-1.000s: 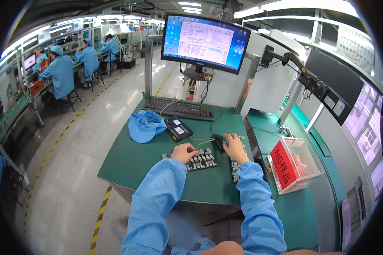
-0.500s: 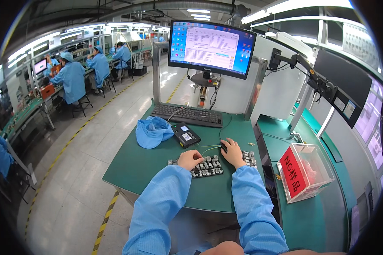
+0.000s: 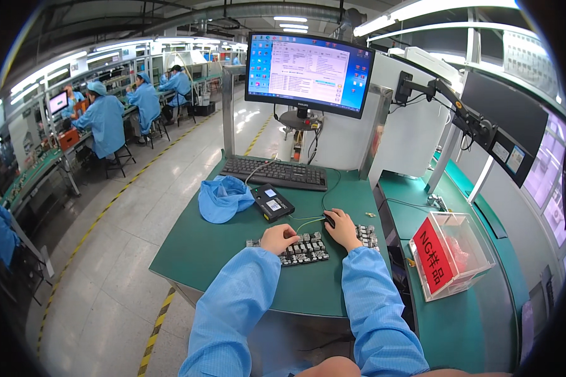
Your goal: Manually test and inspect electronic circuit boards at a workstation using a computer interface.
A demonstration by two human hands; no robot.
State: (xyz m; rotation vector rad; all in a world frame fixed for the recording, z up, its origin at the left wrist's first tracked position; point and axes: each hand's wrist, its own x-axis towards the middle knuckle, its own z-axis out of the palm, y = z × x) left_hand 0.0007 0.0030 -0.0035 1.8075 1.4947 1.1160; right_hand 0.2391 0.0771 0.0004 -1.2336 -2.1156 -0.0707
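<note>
My left hand (image 3: 279, 239) is closed in a pinch over the left part of a black tray (image 3: 305, 258), which bears rows of small metallic parts. Whatever its fingertips hold is hidden. My right hand (image 3: 342, 230) rests curled over a black computer mouse (image 3: 329, 220), just beyond the trays. More small metallic parts (image 3: 366, 236) lie to the right of that hand, partly covered by it. A flat black box (image 3: 273, 203) with pale labels sits beyond my left hand, and a thin green cable (image 3: 309, 220) runs from its side toward the mouse area.
A blue cloth cap (image 3: 225, 199) lies left of the box. Behind stand a black keyboard (image 3: 275, 172) and a lit monitor (image 3: 308, 74). On the right bench is a clear bin (image 3: 462, 251) with a red sign. Several people in blue work at far left.
The view has shifted very slightly. Both hands keep their places, the left at the tray and the right on the mouse.
</note>
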